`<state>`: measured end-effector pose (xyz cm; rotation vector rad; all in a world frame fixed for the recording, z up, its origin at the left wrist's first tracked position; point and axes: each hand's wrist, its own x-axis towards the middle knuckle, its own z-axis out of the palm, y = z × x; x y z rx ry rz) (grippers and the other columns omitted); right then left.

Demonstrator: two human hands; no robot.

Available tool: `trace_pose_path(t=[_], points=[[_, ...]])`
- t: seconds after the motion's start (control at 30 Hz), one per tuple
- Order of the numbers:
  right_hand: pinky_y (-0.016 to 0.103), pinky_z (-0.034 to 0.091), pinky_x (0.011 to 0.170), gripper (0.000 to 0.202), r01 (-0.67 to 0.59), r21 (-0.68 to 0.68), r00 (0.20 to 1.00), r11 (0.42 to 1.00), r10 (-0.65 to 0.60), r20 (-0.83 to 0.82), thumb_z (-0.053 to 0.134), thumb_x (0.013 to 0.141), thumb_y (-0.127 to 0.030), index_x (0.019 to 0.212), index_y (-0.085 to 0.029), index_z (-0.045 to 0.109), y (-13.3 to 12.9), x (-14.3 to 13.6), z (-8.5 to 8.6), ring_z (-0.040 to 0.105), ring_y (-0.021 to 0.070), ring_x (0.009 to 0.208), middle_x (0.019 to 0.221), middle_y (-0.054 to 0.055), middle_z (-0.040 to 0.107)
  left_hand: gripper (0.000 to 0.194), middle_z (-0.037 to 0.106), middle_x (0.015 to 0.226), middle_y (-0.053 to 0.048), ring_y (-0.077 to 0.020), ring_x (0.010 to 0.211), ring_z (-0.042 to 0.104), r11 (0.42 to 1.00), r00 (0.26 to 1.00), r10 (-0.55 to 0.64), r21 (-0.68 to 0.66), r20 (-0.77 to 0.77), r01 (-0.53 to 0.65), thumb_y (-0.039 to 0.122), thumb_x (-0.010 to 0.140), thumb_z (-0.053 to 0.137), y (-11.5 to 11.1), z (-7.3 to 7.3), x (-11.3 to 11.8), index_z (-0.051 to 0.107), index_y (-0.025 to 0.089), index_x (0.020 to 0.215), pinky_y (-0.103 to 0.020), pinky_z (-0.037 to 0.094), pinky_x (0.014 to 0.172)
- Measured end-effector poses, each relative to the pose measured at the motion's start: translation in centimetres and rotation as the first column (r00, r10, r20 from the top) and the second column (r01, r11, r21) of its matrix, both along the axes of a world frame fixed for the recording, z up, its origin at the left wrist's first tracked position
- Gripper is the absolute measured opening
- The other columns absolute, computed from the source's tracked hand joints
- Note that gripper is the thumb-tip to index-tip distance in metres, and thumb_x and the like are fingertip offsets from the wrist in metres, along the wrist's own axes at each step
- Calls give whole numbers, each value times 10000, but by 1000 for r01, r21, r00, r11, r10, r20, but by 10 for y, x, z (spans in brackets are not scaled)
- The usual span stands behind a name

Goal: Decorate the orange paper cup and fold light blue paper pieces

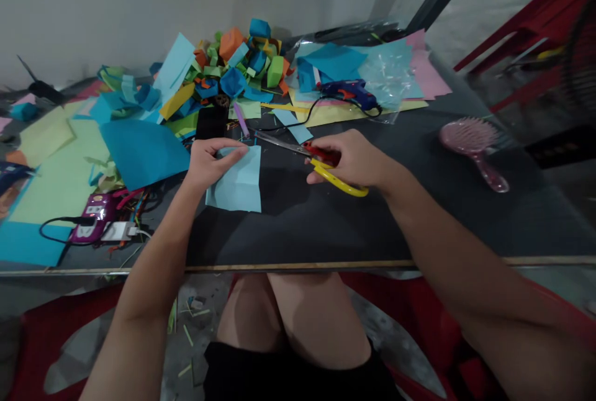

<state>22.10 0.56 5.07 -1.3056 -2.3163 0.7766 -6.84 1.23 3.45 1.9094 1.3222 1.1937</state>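
Note:
A creased light blue paper [236, 184] is held at its top edge by my left hand [216, 162], thumb and fingers closed on it. To its right, my right hand [347, 156] grips yellow and red scissors [338, 182]. The blades point left, just past the paper's top right corner, and look nearly closed. Beyond the blades lie a narrow light blue strip [293, 126] and a purple marker [241, 119]. A black phone [212, 123] lies behind my left hand, partly covered.
Folded paper pieces [231, 44] are heaped at the back. A blue glue gun [352, 94] rests on papers and plastic. A pink hairbrush [470, 138] lies right. Coloured sheets and a purple power strip [93, 218] are left. The table's front edge [298, 266] is near my lap.

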Motion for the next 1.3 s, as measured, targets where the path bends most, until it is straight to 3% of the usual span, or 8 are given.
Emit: trace_pose_path(t=[0.13, 0.27, 0.57, 0.83, 1.3], points=[[291, 296, 535, 446, 14, 107, 997, 994, -23, 80, 765, 611, -623, 701, -215, 607, 0, 1, 1, 404, 118, 515, 531, -27, 472, 222, 770, 807, -65, -195, 760, 720, 999, 999, -53, 7, -9, 53, 394, 737, 735, -3, 4, 0, 782, 182, 786, -281, 583, 707], [289, 302, 548, 459, 14, 131, 996, 991, -26, 86, 766, 601, -634, 693, -213, 608, -1, 1, 0, 414, 116, 517, 535, -26, 479, 226, 771, 801, -61, -195, 754, 723, 995, 995, -95, -2, -21, 95, 402, 729, 742, -4, 7, -1, 784, 183, 768, -273, 589, 692], [268, 275, 525, 505, -23, 93, 999, 995, 20, 42, 777, 567, -647, 703, -185, 627, 2, 0, -9, 376, 100, 503, 508, -44, 424, 290, 769, 751, -65, -197, 692, 730, 987, 989, -144, 69, -15, 145, 475, 696, 779, -4, 12, -5, 785, 186, 732, -246, 588, 618], [286, 275, 510, 466, -43, 90, 998, 995, 39, 44, 768, 607, -631, 673, -192, 626, -2, -2, -5, 356, 100, 490, 500, -33, 412, 255, 768, 748, -59, -185, 675, 727, 980, 985, -171, 101, -23, 173, 462, 705, 783, -2, 10, -8, 785, 209, 740, -237, 581, 594], [274, 282, 505, 468, -25, 36, 999, 999, 24, 32, 792, 586, -605, 695, -176, 638, -3, -2, -5, 359, 85, 485, 492, -45, 435, 236, 768, 756, -55, -188, 706, 727, 987, 988, -144, 58, -48, 147, 434, 704, 773, -3, 11, -7, 782, 201, 738, -248, 590, 635]])
